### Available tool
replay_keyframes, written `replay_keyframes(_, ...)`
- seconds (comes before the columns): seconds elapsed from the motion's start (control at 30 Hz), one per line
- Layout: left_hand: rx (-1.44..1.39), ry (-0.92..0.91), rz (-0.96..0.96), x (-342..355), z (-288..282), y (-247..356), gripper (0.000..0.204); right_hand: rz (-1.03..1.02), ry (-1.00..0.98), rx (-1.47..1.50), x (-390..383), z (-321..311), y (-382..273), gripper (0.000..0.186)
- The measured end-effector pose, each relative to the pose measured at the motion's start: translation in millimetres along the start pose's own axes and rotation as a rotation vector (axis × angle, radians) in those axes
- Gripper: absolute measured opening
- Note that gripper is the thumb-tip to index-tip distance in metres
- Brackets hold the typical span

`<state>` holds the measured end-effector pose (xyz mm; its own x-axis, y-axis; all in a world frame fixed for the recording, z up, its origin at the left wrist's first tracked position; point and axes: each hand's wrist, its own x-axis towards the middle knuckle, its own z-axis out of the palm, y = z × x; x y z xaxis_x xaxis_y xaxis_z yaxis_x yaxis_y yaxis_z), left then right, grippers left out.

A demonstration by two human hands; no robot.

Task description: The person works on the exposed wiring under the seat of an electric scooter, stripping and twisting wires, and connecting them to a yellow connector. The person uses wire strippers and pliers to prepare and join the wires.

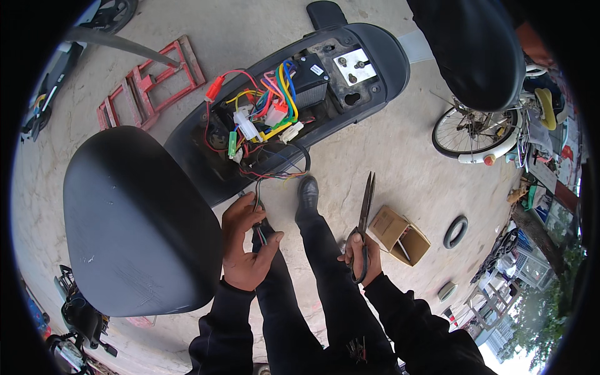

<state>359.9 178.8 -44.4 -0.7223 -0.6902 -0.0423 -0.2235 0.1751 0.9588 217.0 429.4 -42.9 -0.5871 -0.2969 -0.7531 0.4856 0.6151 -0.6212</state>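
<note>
My left hand is closed around a thin cable, with coloured wire ends showing between thumb and fingers. My right hand grips a pair of scissors by the handles, its blades close together and pointing away from me. Beyond my left hand is a black scooter body with its seat compartment uncovered. A tangle of coloured wires spills out there, with a white connector, a red connector and a green one. Beside the wires sits a black controller box.
A black seat juts up at left, close to my left forearm. An open cardboard box and a tyre ring lie at right. Farther off are a red metal frame, another black seat and a bicycle wheel.
</note>
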Motion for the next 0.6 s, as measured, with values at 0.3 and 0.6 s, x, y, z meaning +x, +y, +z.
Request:
replay_keyframes(0.3,0.076,0.134,-0.227,1,-6,-24,0.017,-0.409,0.147,-0.186,7,3,-48,0.028)
replay_keyframes(0.6,0.223,0.137,-0.22,4,-1,-13,0.026,-0.731,-0.021,-0.207,89,30,-137,0.024)
